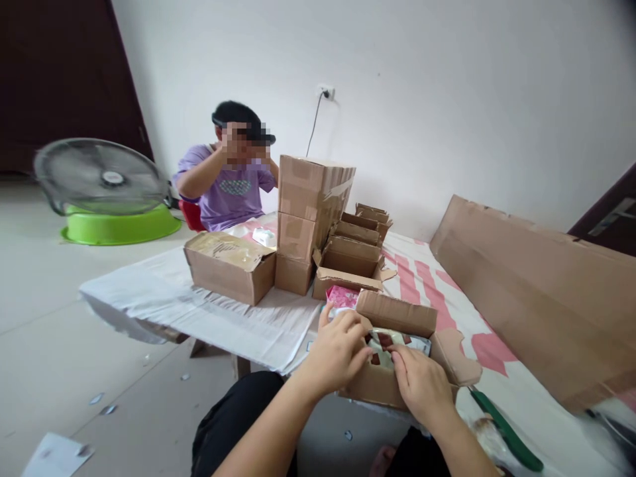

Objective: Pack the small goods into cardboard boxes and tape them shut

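Note:
An open cardboard box (375, 387) stands at the table's near edge with its flaps folded out. Inside lies a shiny white packet (415, 342) with brown patches. My left hand (340, 348) rests over the box's left end, fingers apart, some fingertips reaching toward the packet. From the front, my right hand (422, 384) reaches over the box wall, its fingers closed at the packet's near edge. Just behind my left hand is a pink packet (342, 296); a white item beside it is partly hidden by that hand.
Stacked taped boxes (298, 235) and a closed box (228, 265) stand further back. Open boxes (350, 262) form a row behind mine. A green-handled tool (507, 430) lies at the right near a large cardboard sheet (536, 298). Across the table sits a person (228, 172), hands raised.

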`<state>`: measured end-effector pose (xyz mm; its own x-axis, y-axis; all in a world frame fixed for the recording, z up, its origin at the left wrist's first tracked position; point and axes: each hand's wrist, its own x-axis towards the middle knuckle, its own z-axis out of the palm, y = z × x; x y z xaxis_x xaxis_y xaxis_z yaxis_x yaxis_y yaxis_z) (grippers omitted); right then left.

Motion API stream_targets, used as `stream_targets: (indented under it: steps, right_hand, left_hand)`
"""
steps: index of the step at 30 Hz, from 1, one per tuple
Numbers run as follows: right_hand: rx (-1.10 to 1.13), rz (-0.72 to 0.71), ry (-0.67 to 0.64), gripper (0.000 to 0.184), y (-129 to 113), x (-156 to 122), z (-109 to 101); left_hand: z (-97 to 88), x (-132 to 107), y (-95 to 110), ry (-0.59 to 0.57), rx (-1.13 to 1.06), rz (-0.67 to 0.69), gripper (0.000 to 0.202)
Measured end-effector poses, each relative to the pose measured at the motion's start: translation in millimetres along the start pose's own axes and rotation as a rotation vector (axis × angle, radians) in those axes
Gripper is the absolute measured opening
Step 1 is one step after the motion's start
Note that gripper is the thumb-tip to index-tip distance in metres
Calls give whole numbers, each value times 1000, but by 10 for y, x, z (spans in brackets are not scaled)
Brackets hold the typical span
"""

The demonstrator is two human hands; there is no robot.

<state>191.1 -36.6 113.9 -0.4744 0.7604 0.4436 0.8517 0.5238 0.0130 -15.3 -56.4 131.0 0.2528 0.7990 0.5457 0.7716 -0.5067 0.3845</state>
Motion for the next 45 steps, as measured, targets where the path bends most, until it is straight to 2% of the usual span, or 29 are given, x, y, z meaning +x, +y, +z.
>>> stream_targets:
  steps: [5,8,11,13,16,18,21,25,27,29,31,33,35,37,40,45]
  right_hand:
    - [43,-13,-51,34,-33,32,-54]
    - [35,-5,-51,33,-50,36,-71]
    - [34,-3,-43,33,-61,21,-74]
    - [43,-3,-41,33,-63,10,-71]
    - [45,-6,-43,32,-57,8,-65]
    - [32,-12,-46,33,-52,18,-61]
    - [20,-6,-58,34,-49,37,-62]
    - [47,5,-64,33,-57,43,-68]
    - [54,17,-65,34,-60,36,-70]
    - [52,32,-59,34,-61,28,-67]
    - [54,36,-48,34,-64,21,-64]
    - [66,26,-41,35,-70,20,-64]
    - [81,16,-37,36,-75,29,-69]
    - [96,17,-30,35,-61,46,-75]
    - [153,33,-67,33,47,90,-81]
    - [265,191,-259,38,396,202,-117]
  left_hand:
    - [87,-40,-5,-142,-64,153,25]
    - [128,-49,13,-112,-13,111,26]
    - [61,-57,-17,-22,-2,38,20]
    - [8,-59,-36,8,-23,42,21]
    - [18,-42,-10,-63,-25,149,24]
    - [85,-19,42,-110,22,166,29]
    - [185,11,130,-88,97,98,35]
    - [173,1,170,3,120,96,21]
    - [117,-19,111,105,138,52,17]
    - [67,-39,-9,197,172,-69,11]
    - [47,-57,-153,221,207,-211,11]
    - [68,-74,-256,200,181,-277,12]
    - [115,-95,-271,178,49,-233,14]
    - [169,-123,-202,126,-93,-96,20]
    - [235,-174,-50,19,-104,70,20]
    - [279,-226,21,-20,-67,50,25]
